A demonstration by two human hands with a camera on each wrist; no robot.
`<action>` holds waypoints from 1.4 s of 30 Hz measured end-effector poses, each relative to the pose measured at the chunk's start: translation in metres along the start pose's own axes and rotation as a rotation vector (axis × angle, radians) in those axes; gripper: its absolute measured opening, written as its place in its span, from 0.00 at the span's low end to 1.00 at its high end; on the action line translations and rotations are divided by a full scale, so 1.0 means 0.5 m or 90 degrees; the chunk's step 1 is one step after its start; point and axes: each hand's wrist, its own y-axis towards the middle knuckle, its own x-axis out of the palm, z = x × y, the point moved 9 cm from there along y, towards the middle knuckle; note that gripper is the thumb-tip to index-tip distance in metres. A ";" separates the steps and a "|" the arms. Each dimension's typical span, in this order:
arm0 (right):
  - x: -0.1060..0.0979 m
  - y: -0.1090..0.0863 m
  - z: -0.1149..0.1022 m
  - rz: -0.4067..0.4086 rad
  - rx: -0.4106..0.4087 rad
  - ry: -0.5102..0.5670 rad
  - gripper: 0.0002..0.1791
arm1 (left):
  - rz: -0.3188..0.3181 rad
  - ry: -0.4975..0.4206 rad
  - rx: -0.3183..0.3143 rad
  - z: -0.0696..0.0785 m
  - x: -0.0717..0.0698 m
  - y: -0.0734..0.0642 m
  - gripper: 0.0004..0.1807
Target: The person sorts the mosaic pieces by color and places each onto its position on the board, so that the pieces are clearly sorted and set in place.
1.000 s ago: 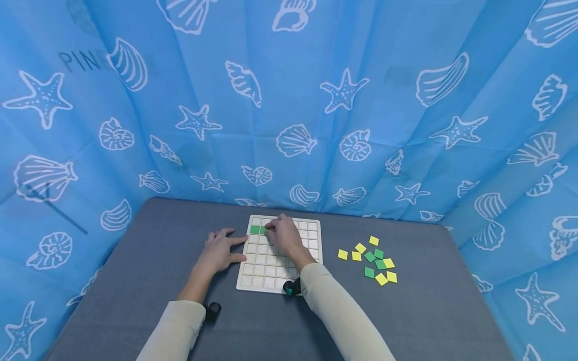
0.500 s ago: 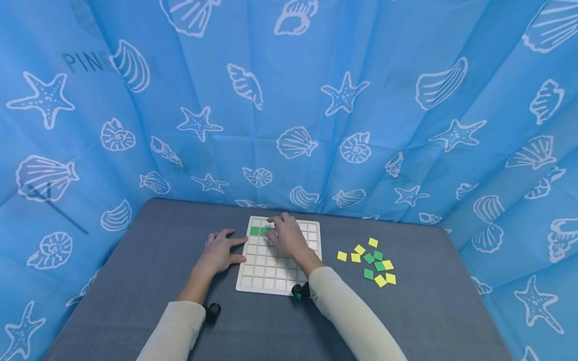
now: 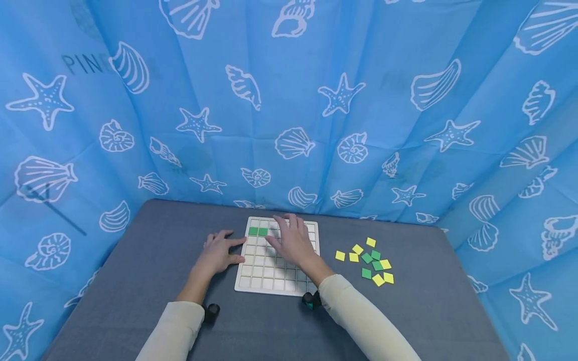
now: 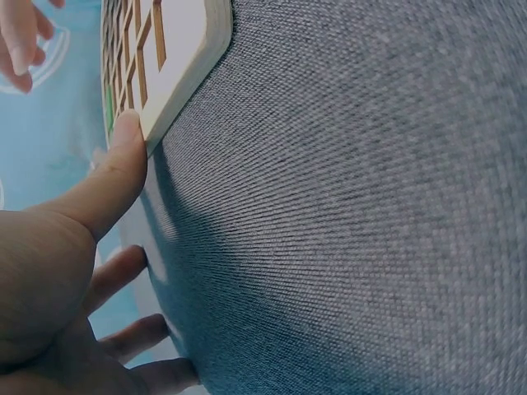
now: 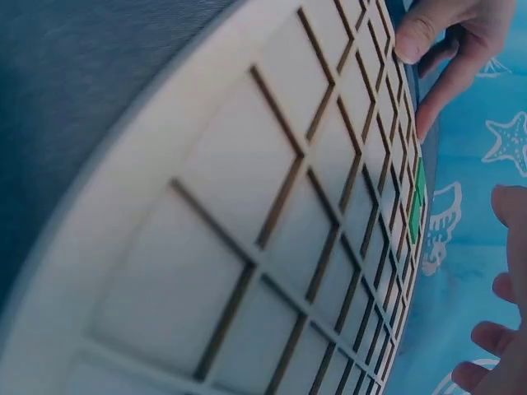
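Observation:
A white grid board with square recesses lies on the grey table. Two green square tiles sit side by side in its second row from the back, at the left. My left hand touches the board's left edge with thumb and index finger; in the left wrist view its thumb rests at the rim and the other fingers are spread over the table. Above the board's back part hovers my right hand, fingers relaxed and holding nothing. The right wrist view shows its fingers apart from the grid.
Loose yellow tiles and green tiles lie scattered on the table right of the board. A blue curtain with white shells and starfish hangs behind the table and along its sides.
My right hand has let go of the second green tile, lifted off it and moved to the right, its fingers opening. The left hand has stayed at the board's edge.

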 end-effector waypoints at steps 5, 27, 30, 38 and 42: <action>0.002 -0.017 0.007 -0.008 -0.020 -0.047 0.38 | 0.000 0.000 -0.009 -0.002 0.002 0.000 0.36; 0.004 -0.085 0.074 -0.041 -0.026 -0.098 0.46 | 0.001 0.003 0.005 -0.003 0.000 0.000 0.36; -0.002 -0.095 0.086 -0.036 -0.027 -0.098 0.46 | -0.002 -0.001 0.005 -0.002 0.001 0.001 0.36; -0.034 -0.116 0.112 -0.039 -0.005 -0.128 0.48 | 0.002 -0.005 0.002 0.002 -0.003 0.000 0.36; -0.039 -0.129 0.133 -0.050 0.013 -0.136 0.48 | -0.001 -0.005 -0.002 0.003 -0.001 -0.003 0.36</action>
